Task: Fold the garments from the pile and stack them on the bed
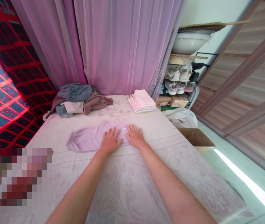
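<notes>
A lilac ribbed garment (85, 139) lies folded lengthwise on the bed's pale floral sheet (127, 183). My left hand (110, 140) rests flat on its middle, fingers stretched out. My right hand (135, 136) presses flat on the garment's right end, beside a small white label, fingers also spread. Neither hand grips anything.
A heap of grey, brown and cream clothes (76, 99) sits at the far left of the bed. A folded stack of white striped laundry (142, 101) lies at the far right. Pink curtains (113, 43) hang behind. An open cardboard box (196, 138) and a shoe rack (181, 81) stand to the right.
</notes>
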Tool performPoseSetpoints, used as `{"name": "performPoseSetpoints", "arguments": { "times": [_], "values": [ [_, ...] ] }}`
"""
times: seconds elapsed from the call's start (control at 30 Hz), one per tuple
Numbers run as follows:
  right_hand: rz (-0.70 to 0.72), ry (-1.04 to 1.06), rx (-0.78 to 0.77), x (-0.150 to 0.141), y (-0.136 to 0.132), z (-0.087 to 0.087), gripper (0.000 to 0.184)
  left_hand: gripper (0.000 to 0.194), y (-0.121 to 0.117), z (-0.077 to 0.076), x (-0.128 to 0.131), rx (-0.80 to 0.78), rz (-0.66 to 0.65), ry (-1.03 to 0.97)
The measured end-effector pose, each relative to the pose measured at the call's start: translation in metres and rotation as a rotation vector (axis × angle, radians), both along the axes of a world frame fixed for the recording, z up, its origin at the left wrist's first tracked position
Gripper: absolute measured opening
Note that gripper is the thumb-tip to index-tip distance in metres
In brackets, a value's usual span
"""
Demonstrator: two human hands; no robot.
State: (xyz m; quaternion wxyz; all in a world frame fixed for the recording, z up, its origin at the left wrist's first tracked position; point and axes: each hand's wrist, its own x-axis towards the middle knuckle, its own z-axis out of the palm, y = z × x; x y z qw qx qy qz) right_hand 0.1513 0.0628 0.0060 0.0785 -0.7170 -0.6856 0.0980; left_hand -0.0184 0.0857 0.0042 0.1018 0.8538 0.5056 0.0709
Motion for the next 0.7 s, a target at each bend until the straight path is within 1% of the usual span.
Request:
{"name": "performPoseSetpoints", "arguments": {
  "times": [0.07,0.13,0.17,0.23,0.3,0.33,0.4,0.53,0.63,0.7],
  "values": [
    [0.020,0.030,0.000,0.007,0.001,-0.003,0.055,0.063,0.000,0.001,0.000,-0.006,-0.001,0.012],
    [0.006,0.102,0.052,0.018,0.000,-0.005,0.050,0.064,0.000,0.002,0.001,-0.006,-0.002,0.028],
    [-0.041,0.150,0.096,0.024,-0.001,-0.005,0.047,0.064,0.000,0.002,0.001,-0.003,-0.002,0.040],
    [-0.192,0.233,0.182,0.038,-0.006,-0.005,0.044,0.065,0.000,0.002,0.001,0.007,0.001,0.067],
    [-0.325,0.267,0.219,0.049,-0.014,-0.005,0.041,0.066,0.000,0.001,0.001,0.017,0.002,0.086],
    [-0.359,0.266,0.221,0.053,-0.018,-0.005,0.039,0.066,0.000,0.001,0.001,0.020,0.001,0.091],
    [-0.375,0.248,0.220,0.056,-0.029,-0.005,0.034,0.066,0.000,0.001,0.001,0.023,-0.001,0.093],
    [-0.410,0.264,0.204,0.050,-0.049,-0.005,0.029,0.066,0.000,0.001,0.001,0.023,-0.001,0.096],
    [-0.350,0.340,0.225,0.046,-0.063,-0.008,0.031,0.067,0.001,0.001,0.000,0.019,-0.007,0.095],
    [-0.309,0.338,0.245,0.046,-0.068,-0.007,0.030,0.067,0.001,0.001,0.000,0.017,-0.008,0.092]
  ]
}}
